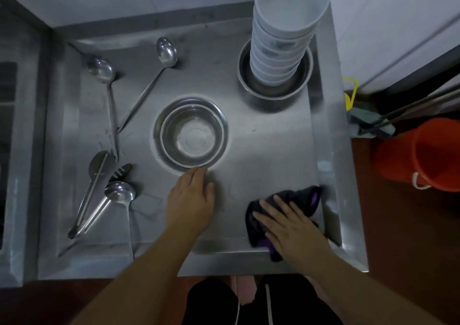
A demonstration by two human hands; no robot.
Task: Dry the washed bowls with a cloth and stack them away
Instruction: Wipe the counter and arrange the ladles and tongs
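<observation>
Steel bowl [191, 133]: set mid-table, its near rim touched by the left hand [190, 200], fingers relaxed. Dark cloth [286, 215]: near right, pressed flat under the right hand [286, 225], fingers extended.

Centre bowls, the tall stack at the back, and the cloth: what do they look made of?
Centre bowls: apparently stainless steel, shiny, with mirror-like ring reflections. Tall stack: glossy white, probably ceramic or melamine; the look cannot settle which. It sits in a steel bowl. Cloth: soft dark fabric with purple patches, crumpled under the right hand.
</observation>
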